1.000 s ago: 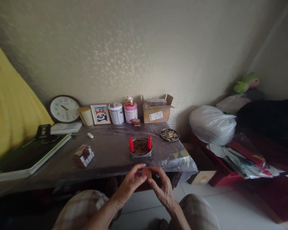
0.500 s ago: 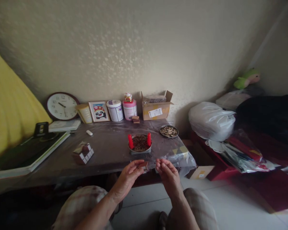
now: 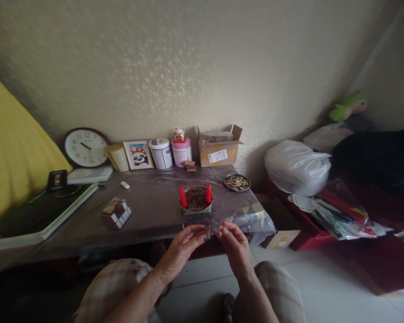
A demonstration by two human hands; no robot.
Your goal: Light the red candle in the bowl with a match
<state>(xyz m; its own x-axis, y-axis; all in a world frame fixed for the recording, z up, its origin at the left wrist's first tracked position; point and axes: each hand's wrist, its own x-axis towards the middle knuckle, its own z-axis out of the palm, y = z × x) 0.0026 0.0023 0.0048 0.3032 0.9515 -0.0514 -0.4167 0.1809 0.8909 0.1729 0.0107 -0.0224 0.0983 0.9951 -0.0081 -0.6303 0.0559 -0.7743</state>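
Note:
My left hand (image 3: 185,244) grips a small matchbox (image 3: 207,233) between thumb and fingers, just in front of the table edge. Close to its right, my right hand (image 3: 234,240) is closed in a pinch on a thin matchstick (image 3: 217,231), whose tip points toward the box; most of it is hidden by the fingers. Beyond the hands stands a round tin (image 3: 197,210) filled with dark grains. Two red candles rise from it, a left candle (image 3: 182,197) and a right candle (image 3: 208,194). Neither shows a flame.
Many matchsticks lie in a round dish (image 3: 237,182) at the table's right. A stack of matchboxes (image 3: 117,214) sits on the left, near a white oval object (image 3: 125,185). Along the wall stand a clock (image 3: 87,147), a framed picture (image 3: 138,155), tins and a cardboard box (image 3: 218,154).
My right hand has turned slightly and the matchstick's tip now shows toward the matchbox. The matchbox has tilted a little in my left hand.

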